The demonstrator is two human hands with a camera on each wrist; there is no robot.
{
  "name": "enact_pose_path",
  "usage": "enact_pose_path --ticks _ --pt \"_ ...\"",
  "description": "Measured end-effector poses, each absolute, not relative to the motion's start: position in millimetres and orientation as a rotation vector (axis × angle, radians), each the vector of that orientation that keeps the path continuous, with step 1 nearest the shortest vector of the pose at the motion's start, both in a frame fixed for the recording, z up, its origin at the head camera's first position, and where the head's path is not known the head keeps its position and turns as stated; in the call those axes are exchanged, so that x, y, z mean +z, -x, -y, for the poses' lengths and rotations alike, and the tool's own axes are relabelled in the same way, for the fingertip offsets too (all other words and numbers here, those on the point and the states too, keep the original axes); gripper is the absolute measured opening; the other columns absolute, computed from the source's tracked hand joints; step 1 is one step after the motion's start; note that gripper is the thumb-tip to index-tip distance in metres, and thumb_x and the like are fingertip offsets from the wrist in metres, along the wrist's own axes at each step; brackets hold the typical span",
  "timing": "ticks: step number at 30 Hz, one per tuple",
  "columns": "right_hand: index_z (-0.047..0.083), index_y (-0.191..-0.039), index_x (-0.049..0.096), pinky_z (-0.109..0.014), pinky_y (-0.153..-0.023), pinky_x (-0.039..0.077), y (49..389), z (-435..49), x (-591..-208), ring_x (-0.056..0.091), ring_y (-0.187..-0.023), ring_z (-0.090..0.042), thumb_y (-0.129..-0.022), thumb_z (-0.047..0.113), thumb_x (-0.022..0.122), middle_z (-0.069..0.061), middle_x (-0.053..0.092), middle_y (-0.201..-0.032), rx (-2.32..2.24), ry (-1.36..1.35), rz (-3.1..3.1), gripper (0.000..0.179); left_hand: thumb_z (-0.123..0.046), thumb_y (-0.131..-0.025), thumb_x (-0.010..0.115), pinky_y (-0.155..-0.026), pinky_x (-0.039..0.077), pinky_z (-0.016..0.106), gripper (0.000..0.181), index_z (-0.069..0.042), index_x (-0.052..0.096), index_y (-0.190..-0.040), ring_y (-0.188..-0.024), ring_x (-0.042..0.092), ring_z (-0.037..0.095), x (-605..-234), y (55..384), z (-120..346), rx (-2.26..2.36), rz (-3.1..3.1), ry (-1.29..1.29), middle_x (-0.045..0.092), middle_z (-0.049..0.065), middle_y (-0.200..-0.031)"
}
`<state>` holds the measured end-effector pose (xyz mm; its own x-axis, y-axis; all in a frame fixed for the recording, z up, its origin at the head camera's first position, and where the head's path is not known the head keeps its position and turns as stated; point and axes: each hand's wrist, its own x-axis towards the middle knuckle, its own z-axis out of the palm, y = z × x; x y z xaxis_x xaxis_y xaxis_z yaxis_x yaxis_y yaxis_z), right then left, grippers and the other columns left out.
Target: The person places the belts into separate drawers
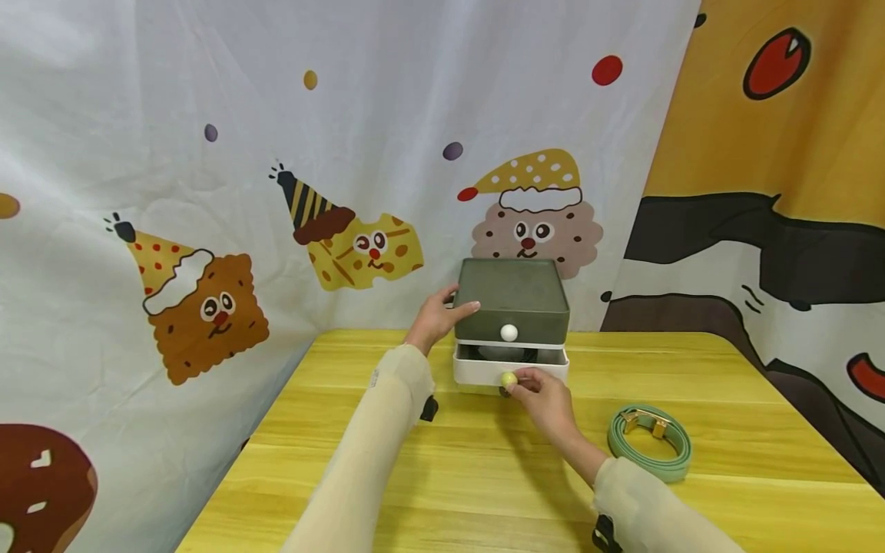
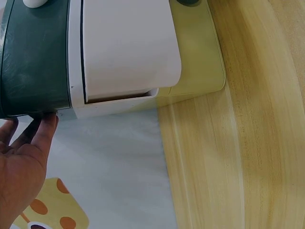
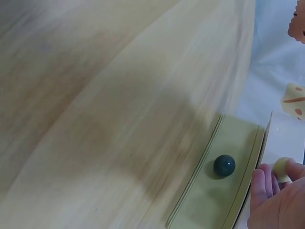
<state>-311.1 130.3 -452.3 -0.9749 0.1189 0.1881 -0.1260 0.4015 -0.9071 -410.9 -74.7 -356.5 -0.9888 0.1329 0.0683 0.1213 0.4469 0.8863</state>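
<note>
A small drawer cabinet (image 1: 512,288) with a dark green top tier stands at the back of the table. Its white middle drawer (image 1: 480,373) is pulled partway out, and something dark lies inside, too hidden to name. My right hand (image 1: 546,401) pinches that drawer's pale yellow knob (image 3: 280,168) between thumb and fingers. On the cabinet's left side, my left hand (image 1: 435,316) rests with extended fingers against the green tier; the left wrist view shows its fingertips (image 2: 46,125) touching the side. Below is a yellow-green bottom drawer (image 3: 238,143) with a dark knob (image 3: 224,166).
A coiled green belt (image 1: 650,465) with a gold buckle lies on the wooden table (image 1: 456,476), right of my right forearm. A white knob (image 1: 508,332) is on the top tier. Behind the table hangs a cartoon-printed curtain (image 1: 387,100).
</note>
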Motion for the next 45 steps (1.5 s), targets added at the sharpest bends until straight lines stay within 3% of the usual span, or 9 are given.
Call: enact_pose_path --ticks 29,45 --pt "0.002 -0.104 0.072 -0.024 -0.062 0.051 336 -126 -453 0.066 -0.075 -0.019 -0.088 0.008 0.075 -0.011 0.073 -0.09 1.686 0.044 2.401 0.018 -0.05 -0.09 0.07 -0.109 0.039 0.048 0.08 -0.02 0.035 -0.156 -0.14 0.038 0.029 -353 409 77 1.643 -2.661 -0.243 0.038 0.009 -0.156" --pt "-0.003 -0.109 0.07 -0.024 -0.066 0.054 345 -130 -453 0.069 -0.078 -0.018 -0.089 0.006 0.073 -0.014 0.073 -0.093 1.723 0.039 2.379 0.022 -0.051 -0.089 0.07 -0.107 0.041 0.047 0.08 -0.022 0.036 -0.156 -0.139 0.04 0.029 -356 411 75 1.637 -2.663 -0.236 0.04 0.01 -0.154"
